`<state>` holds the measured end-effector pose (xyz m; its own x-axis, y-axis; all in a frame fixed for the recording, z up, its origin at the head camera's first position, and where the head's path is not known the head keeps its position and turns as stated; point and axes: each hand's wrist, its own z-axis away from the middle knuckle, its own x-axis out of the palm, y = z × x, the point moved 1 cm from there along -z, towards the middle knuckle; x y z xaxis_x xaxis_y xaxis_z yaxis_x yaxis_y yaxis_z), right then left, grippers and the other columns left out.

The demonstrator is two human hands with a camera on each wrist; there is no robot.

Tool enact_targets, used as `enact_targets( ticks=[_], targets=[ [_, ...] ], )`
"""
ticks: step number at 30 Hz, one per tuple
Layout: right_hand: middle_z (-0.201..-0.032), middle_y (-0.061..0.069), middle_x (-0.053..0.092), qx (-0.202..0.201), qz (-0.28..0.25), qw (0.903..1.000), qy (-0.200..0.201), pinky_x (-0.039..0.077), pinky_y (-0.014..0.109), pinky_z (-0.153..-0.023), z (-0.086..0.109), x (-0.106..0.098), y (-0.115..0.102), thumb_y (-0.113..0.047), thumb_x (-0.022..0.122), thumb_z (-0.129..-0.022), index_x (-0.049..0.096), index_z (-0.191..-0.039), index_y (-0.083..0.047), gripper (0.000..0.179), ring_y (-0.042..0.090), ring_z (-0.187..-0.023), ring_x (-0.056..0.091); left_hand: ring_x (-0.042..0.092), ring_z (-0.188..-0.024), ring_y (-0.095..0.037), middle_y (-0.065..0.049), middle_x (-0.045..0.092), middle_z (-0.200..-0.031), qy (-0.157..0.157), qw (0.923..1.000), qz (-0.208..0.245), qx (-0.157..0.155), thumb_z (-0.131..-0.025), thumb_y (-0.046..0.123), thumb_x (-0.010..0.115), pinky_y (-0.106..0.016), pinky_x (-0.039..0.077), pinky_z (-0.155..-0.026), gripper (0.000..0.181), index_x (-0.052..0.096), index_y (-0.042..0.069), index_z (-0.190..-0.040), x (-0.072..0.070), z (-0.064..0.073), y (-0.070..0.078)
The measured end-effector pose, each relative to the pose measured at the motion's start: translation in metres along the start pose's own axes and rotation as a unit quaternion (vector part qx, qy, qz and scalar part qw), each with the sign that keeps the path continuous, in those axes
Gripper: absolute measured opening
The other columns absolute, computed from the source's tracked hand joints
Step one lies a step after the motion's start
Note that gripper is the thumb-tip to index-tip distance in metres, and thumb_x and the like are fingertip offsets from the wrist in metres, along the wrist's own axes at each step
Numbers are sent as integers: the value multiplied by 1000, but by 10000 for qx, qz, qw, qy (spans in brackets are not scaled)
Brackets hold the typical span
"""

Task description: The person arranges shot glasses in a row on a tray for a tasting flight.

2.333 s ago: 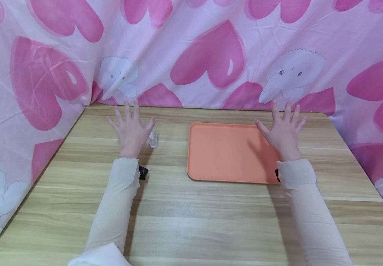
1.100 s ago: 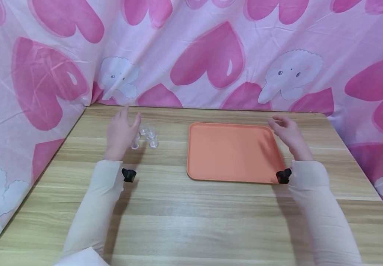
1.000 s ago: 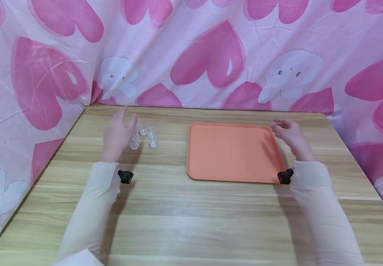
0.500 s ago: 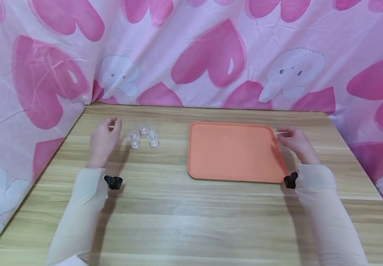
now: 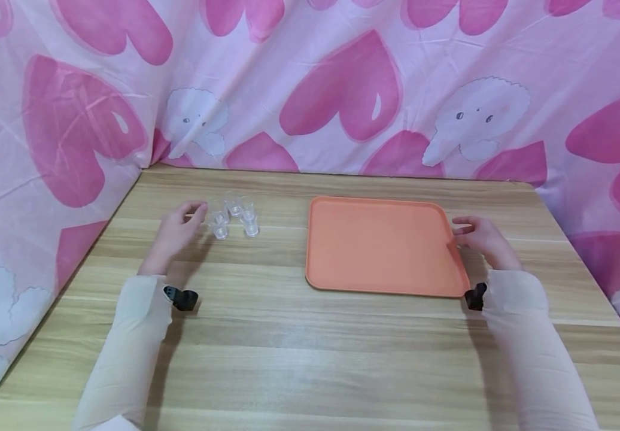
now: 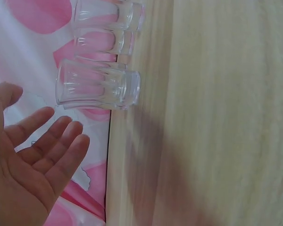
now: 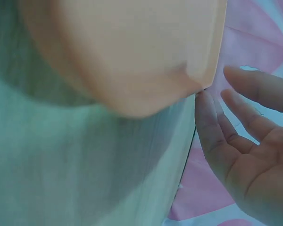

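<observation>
A person's left hand is seen left of centre in the head view, held just beside a small cluster of clear glasses that stands on the wooden table. In the left wrist view the fingers are shown straight and slightly spread, with nothing gripped; the nearest glass is apart from the fingertips, and a narrow gap is visible. At least three glasses can be counted in the head view, packed close together, though whether they touch one another cannot be told.

The right hand is placed at the right edge of the orange tray, which lies flat in the centre of the frame, to the right of the glasses and apart from them. In the right wrist view its fingers are loosely extended beside the tray's corner; the rim is not clasped, and actual contact cannot be confirmed. A pink heart-printed cloth is hung behind the table across the upper part of the frame.

Several risks are judged likely. Because the glasses are small, light-looking and crowded, one neighbour could be knocked over if the nearest is approached with spread fingers. Being transparent, their outlines are hard to read, so a grip could be misjudged. The smooth tray could also be nudged sideways by the right hand if pressure were applied at its edge.
</observation>
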<state>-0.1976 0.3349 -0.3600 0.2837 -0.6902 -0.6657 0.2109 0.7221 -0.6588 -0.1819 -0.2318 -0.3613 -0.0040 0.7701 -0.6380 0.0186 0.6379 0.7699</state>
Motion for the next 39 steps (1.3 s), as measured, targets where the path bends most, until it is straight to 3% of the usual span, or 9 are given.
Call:
enact_targets(
  ticks=[4,9,15,17,20,23,28,32,39],
  targets=[
    [-136,36,45,127,157,9994,-274,48,14,-76,-1,-2,6,-12,60,-91,29,-140,16,64,-16,-76,49,46,-127,-44,-26,45,-142,-356,9992,-32,-171,-101,45,36,-56,38,-107,59,43,0,-139,2,-1,-3],
    [-127,29,54,232,79,9984,-511,51,17,-78,0,-2,12,-14,60,-91,32,-138,16,62,-12,-78,52,45,-128,-42,-24,46,-141,-591,9979,-4,-274,-100,45,42,-55,37,-109,59,40,3,-142,4,-2,-6],
    [-134,34,45,297,97,9977,-598,48,38,-96,2,-1,12,-18,57,-93,34,-138,14,59,-8,-83,51,51,-124,-41,-24,50,-135,-624,9978,60,-235,-95,34,58,-52,47,-101,60,39,2,-141,9,-5,-9],
    [-135,34,44,329,51,9975,-619,49,36,-96,2,-1,13,-18,57,-93,34,-139,13,60,-7,-84,52,52,-123,-40,-22,51,-135,-641,9977,30,-231,-93,32,62,-51,49,-99,61,39,3,-141,9,-6,-10],
    [-132,31,49,351,-50,9973,-638,51,23,-86,1,-1,15,-18,57,-93,33,-139,13,60,-7,-83,55,53,-122,-39,-22,52,-134,-693,9973,55,-220,-91,28,64,-50,50,-97,60,41,4,-141,10,-7,-10],
    [-125,21,58,356,-226,9969,-659,51,13,-77,0,-1,16,-17,57,-93,31,-139,14,61,-9,-81,56,54,-121,-38,-22,52,-134,-755,9969,103,-210,-91,22,65,-46,51,-96,57,42,4,-140,11,-6,-9],
    [-110,5,66,356,-594,9950,-722,57,19,-79,0,-1,17,-12,56,-93,27,-140,16,62,-7,-80,61,55,-119,-37,-23,52,-133,-790,9967,120,-156,-91,15,63,-27,51,-89,53,43,2,-139,11,-6,-10],
    [-109,4,65,398,-613,9950,-682,58,22,-81,0,0,16,-12,55,-93,28,-141,15,61,-6,-80,62,55,-118,-36,-22,53,-132,-768,9968,146,-148,-91,14,62,-16,48,-82,51,44,3,-138,12,-6,-11],
    [-118,14,61,411,-539,9959,-600,58,24,-82,-2,3,18,-12,54,-94,29,-141,13,59,-6,-80,61,57,-117,-35,-20,54,-134,-642,9977,85,-183,-91,14,63,-22,52,-85,49,47,6,-137,13,-6,-14]
  ],
)
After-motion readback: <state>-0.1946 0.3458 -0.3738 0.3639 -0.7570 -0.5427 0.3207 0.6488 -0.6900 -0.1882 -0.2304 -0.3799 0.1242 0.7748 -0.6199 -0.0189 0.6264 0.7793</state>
